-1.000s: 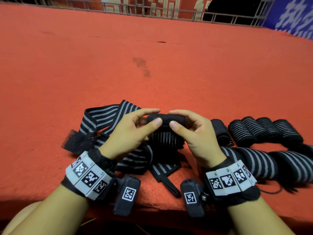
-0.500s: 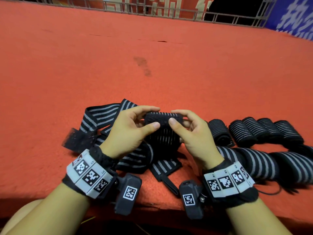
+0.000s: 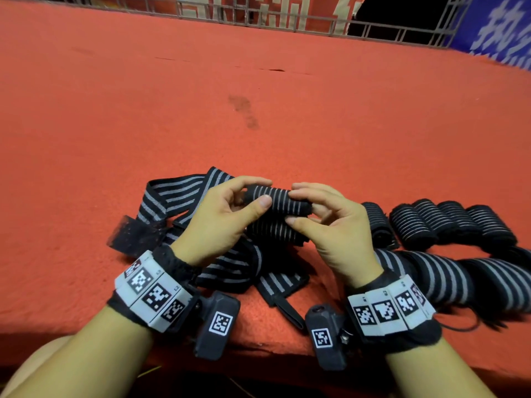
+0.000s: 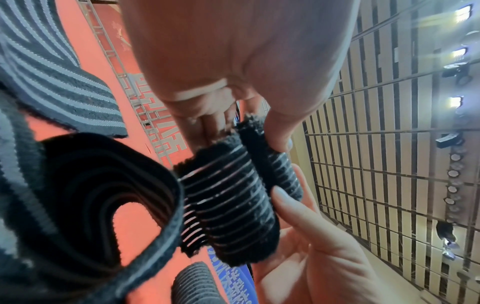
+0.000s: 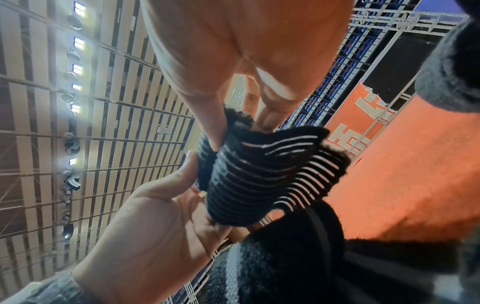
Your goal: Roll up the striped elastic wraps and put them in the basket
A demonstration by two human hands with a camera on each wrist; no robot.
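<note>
A black elastic wrap with grey stripes [image 3: 277, 199] is partly rolled into a short cylinder and held just above the red mat. My left hand [image 3: 263, 191] pinches its left end between thumb and fingers, and my right hand [image 3: 293, 203] pinches its right end. The roll [image 4: 233, 205] shows close up in the left wrist view, with a fuzzy black edge under my thumb. In the right wrist view the roll [image 5: 246, 185] has loose layers fanning off it. Its unrolled tail [image 3: 178, 196] trails left across the mat. No basket is in view.
Several finished rolls [image 3: 431, 222] lie in a row on the mat at the right. A larger striped wrap [image 3: 436, 277] lies in front of them. The red mat [image 3: 258, 110] stretches far ahead to a metal railing [image 3: 287, 21]. Its near edge is under my wrists.
The roll has turned in my fingers, so its striped side now faces up instead of the plain black side. Both hands stay in the same place, pinching its ends.
</note>
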